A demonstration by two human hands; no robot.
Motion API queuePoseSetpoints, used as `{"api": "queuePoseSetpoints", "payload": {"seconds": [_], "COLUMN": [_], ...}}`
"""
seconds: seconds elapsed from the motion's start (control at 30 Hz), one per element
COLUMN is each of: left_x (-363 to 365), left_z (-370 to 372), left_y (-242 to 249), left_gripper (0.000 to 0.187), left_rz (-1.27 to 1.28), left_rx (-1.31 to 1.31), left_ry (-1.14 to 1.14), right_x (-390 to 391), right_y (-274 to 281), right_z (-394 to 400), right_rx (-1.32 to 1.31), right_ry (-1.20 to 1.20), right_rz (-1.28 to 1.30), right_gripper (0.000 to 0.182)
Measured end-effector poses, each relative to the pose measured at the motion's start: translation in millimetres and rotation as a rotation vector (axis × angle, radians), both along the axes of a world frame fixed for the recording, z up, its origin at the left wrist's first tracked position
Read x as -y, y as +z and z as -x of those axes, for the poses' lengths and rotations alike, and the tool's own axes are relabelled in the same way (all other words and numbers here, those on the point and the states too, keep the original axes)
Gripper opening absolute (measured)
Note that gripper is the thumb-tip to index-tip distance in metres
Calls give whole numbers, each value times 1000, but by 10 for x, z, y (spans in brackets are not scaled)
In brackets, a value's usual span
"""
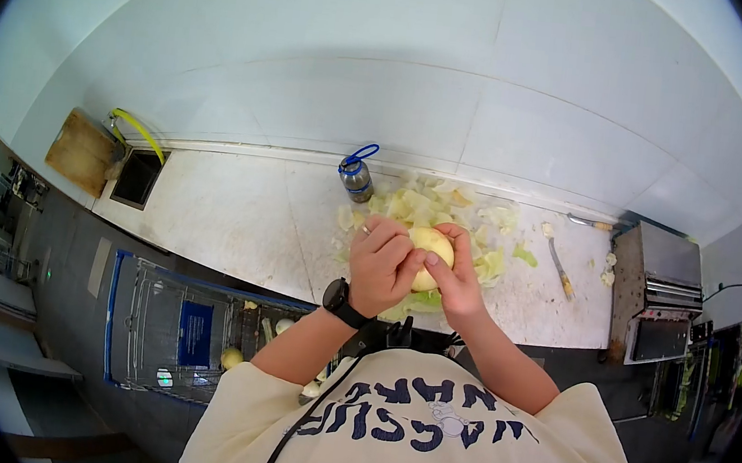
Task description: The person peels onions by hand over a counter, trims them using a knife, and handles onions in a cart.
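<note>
Over the counter, a round pale-yellow cabbage (431,254) sits between my two hands. My right hand (457,272) wraps its right side, thumb across the front and fingers round the back. At its left side my left hand (381,260) is closed, fingers curled and pressed against it; the fingertips are partly hidden. A dark watch is on my left wrist. Loose pale-green and yellowish cabbage leaves (419,202) lie piled behind and around the cabbage.
A bottle with a blue strap (356,176) stands left of the leaves. Two knives, one of them a curved knife (559,268), lie at right near a metal appliance (660,280). At far left are a sink (137,178) and cutting board (80,156). Below stands a shopping cart (115,313) with vegetables.
</note>
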State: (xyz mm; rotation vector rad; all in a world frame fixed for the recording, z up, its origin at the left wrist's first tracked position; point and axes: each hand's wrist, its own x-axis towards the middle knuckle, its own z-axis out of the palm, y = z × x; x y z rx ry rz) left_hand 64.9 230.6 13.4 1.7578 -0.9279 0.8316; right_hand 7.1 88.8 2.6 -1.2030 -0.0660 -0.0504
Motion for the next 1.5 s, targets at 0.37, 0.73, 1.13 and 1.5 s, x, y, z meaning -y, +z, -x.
{"api": "queuePoseSetpoints", "payload": {"seconds": [0.37,0.73,1.13,1.5], "left_x": [-117,-107,-142,-80], "left_z": [-8,46,94,231], "left_y": [-167,-184,-56,-95], "left_gripper": [21,15,29,31], "left_rz": [51,158,126,486], "left_rx": [86,93,119,-95], "left_ry": [-119,-49,-197,-219], "right_x": [-24,-71,-78,-68], "right_y": [126,118,110,142], "right_z": [76,132,200,225], "right_rx": [-176,-55,-53,-82], "right_ry": [65,20,84,153], "right_rz": [-80,16,68,-81], "right_gripper": [39,40,40,38]}}
